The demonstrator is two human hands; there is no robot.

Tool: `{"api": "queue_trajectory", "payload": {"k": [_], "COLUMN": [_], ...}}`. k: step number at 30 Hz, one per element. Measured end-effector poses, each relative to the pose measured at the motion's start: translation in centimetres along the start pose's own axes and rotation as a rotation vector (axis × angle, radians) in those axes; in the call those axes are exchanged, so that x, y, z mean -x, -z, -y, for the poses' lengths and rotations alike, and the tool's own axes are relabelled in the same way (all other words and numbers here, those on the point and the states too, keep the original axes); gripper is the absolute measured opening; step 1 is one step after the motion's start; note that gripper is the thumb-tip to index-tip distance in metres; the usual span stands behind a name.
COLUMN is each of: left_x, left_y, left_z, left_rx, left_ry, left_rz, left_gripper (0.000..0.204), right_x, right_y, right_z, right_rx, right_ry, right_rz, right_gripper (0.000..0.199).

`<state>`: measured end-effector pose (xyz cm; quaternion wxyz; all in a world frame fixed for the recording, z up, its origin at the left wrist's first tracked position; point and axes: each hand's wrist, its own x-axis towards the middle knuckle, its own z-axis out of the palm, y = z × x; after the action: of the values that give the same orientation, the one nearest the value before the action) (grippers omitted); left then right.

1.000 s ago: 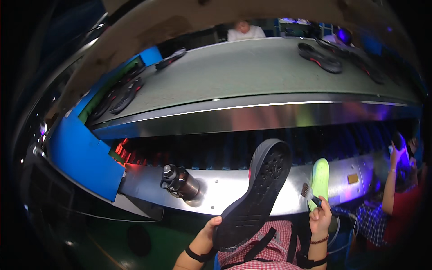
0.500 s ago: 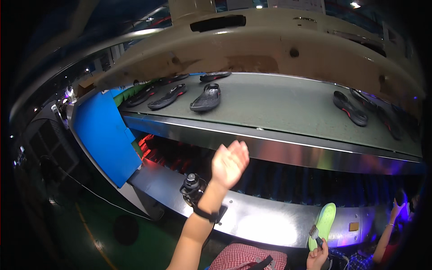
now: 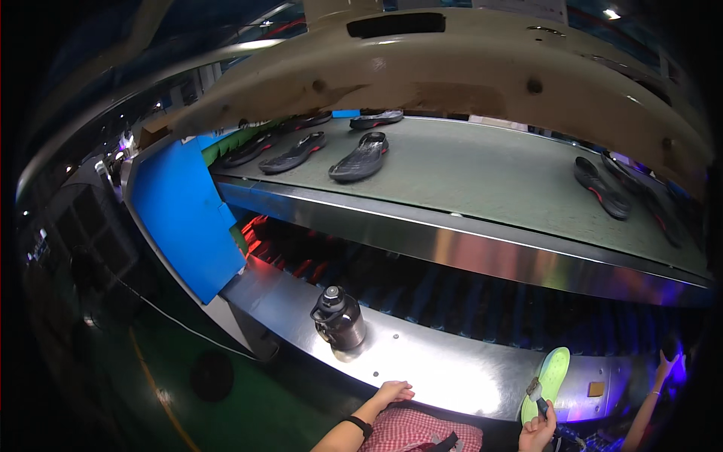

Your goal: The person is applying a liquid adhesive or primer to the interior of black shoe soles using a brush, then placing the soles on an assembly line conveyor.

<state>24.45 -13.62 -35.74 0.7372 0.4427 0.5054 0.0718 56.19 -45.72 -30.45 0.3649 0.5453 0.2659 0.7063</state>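
Observation:
My left hand (image 3: 395, 392), with a black band on its wrist, is low at the ledge's front edge, above red-and-white checked cloth (image 3: 422, 429). Its fingers are loosely extended, and nothing shows in them. At lower right my right hand (image 3: 537, 431) grips the dark handle of a small brush (image 3: 535, 390). The brush head overlaps a lime-green shoe sole (image 3: 556, 372), which is tilted at the ledge; what supports the sole is hidden. A dark bottle with a lid and carry loop (image 3: 340, 320) stands upright on the ledge, beyond my left hand.
Several black shoe soles (image 3: 361, 157) with red accents lie on the green conveyor belt (image 3: 467, 166), under a beige machine hood (image 3: 467, 68). Dark rollers run below, behind the shiny metal ledge (image 3: 444, 369). A blue panel (image 3: 181, 218) stands left. Another person's arm (image 3: 646, 410) reaches in at far right.
My left hand has dropped from over the rollers to the ledge's front edge, uncovering the bottle. My right hand still holds the brush by the green sole. The view has shifted slightly.

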Motion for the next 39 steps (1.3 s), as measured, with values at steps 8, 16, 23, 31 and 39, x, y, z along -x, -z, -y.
{"api": "queue_trajectory", "payload": {"k": [8, 16, 23, 31, 39], "left_x": [0.9, 0.0, 1.8, 8.2, 6.4], "left_y": [-0.1, -0.1, 0.4, 8.6, 11.5], "left_z": [-1.3, -0.8, -5.3, -22.0, -22.8], "left_rx": [-0.055, -0.089, -0.243, -1.117, -1.329], "left_ry": [0.008, -0.001, -0.249, -1.299, -0.734], "left_rz": [0.041, 0.034, -0.110, -1.094, -1.133], "left_gripper": [0.039, 0.033, 0.031, 0.035, 0.039], "right_x": [-0.6, -4.6, -5.7, -6.9, -7.6], "right_y": [0.4, 1.2, 1.4, 1.6, 2.6], "right_z": [0.3, -3.6, -5.5, -7.6, -7.4], "right_rx": [-2.322, -2.465, -2.369, -2.317, -2.258], "right_ry": [-0.784, -2.659, -2.753, -2.769, -2.822], "right_rz": [1.239, 0.937, 0.864, 0.896, 0.931], "right_gripper": [0.054, 0.038, 0.036, 0.033, 0.034]}}
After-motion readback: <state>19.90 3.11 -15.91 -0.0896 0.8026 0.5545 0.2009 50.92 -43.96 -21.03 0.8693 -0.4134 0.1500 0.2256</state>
